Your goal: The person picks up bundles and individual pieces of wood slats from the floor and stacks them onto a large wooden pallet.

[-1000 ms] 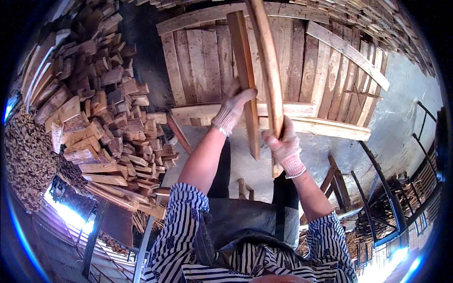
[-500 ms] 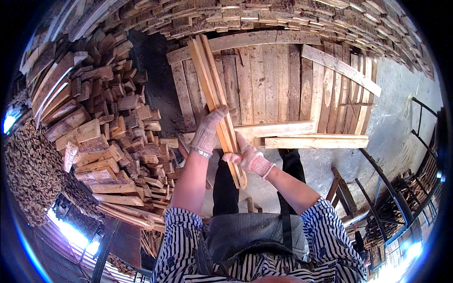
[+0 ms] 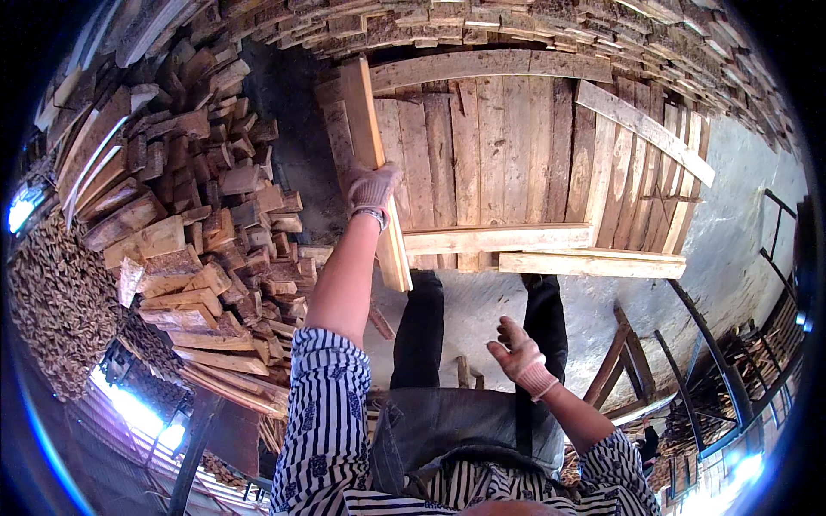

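My left hand (image 3: 374,189), in a pale work glove, is closed around a long wooden board (image 3: 365,112) near its middle. The board runs from far to near along the left side of a layer of planks (image 3: 514,155) lying side by side. Whether a second strip lies under it in my grip, I cannot tell. My right hand (image 3: 521,357), gloved too, is held up near my right leg with its fingers apart, holding nothing. A crosswise board (image 3: 499,238) lies along the near edge of the planks, and a shorter pale board (image 3: 594,264) sits beside it.
A tall heap of wood offcuts (image 3: 224,215) rises at my left. Stacked boards (image 3: 482,24) line the far side. A slanted board (image 3: 645,131) lies on the planks at the right. Dark metal frames (image 3: 723,361) stand at the right on the grey floor (image 3: 731,224).
My right hand has let go of the wood and drawn back toward me, opening. My left hand has moved forward and left with the board, which now stands more lengthwise.
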`<state>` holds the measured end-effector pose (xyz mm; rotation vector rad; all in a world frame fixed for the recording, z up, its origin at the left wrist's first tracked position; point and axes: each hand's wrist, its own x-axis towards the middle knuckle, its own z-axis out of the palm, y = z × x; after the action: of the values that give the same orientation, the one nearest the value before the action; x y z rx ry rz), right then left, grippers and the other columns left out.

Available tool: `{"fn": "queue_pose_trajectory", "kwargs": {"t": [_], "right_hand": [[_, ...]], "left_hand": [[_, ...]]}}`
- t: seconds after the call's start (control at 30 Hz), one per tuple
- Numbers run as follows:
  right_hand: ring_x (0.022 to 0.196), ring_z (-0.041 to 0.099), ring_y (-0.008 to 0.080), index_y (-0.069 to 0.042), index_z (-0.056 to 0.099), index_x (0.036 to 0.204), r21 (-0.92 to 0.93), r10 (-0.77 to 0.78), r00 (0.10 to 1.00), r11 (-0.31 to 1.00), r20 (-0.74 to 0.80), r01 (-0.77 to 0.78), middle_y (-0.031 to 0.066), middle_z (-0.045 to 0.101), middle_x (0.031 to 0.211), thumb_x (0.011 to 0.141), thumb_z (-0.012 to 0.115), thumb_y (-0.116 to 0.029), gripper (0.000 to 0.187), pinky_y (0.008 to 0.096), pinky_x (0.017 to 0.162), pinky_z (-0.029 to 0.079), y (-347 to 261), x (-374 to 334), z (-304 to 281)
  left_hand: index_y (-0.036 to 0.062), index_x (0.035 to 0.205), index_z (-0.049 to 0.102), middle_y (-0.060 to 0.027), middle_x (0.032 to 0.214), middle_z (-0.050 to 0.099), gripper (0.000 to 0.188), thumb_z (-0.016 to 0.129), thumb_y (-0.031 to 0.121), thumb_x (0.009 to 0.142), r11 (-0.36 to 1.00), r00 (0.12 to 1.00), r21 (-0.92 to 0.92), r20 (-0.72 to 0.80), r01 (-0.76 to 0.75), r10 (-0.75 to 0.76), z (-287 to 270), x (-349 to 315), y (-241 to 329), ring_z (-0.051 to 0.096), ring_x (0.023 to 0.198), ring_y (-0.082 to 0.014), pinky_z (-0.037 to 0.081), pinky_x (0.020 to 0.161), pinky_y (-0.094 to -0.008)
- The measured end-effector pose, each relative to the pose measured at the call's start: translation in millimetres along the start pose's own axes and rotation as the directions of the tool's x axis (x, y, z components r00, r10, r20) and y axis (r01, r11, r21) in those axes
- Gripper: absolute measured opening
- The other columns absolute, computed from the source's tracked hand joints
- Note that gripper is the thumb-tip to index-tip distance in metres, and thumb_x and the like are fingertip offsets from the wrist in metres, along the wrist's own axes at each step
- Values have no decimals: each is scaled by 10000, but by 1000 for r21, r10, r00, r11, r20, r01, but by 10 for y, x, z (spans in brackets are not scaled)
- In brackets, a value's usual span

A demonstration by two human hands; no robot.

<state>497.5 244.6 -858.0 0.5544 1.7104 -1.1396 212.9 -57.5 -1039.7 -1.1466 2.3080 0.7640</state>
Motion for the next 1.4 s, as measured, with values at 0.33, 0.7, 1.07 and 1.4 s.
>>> {"fn": "queue_pose_trajectory", "kwargs": {"t": [0.33,0.7,1.07,1.4], "right_hand": [[1047,668,335,-47,445,1388,-135,-20,999,991,35,24,189,647,1183,888,703,-344,636,427,877,537,130,-167,213],[1068,677,293,-29,457,1413,9,26,999,1000,-27,-25,194,651,1227,890,726,-272,636,387,906,547,224,-23,262],[994,677,244,17,552,1296,-115,-61,992,991,115,74,166,691,1133,919,699,-312,522,340,880,529,-140,-241,-16],[911,654,220,-30,608,1202,-548,96,874,810,477,209,104,678,988,968,602,-423,457,333,799,511,-1815,-916,243]], "left_hand": [[155,1253,489,-129,1145,651,517,707,271,800,878,958,393,-27,274,-287,-123,630,94,660,1024,-244,542,825,-393],[-47,1296,499,-155,1228,620,772,821,320,698,913,970,-352,191,208,-148,-236,558,153,588,1163,-263,466,997,-380],[-13,1394,456,-221,1380,520,662,699,345,894,806,918,-460,-54,-373,394,-981,-2103,-445,495,1288,-324,376,1097,-421],[-29,1384,453,-248,1280,572,717,779,299,836,898,532,-415,-799,-149,-281,-3229,-3404,-2398,573,1172,-326,459,994,-416]]}}
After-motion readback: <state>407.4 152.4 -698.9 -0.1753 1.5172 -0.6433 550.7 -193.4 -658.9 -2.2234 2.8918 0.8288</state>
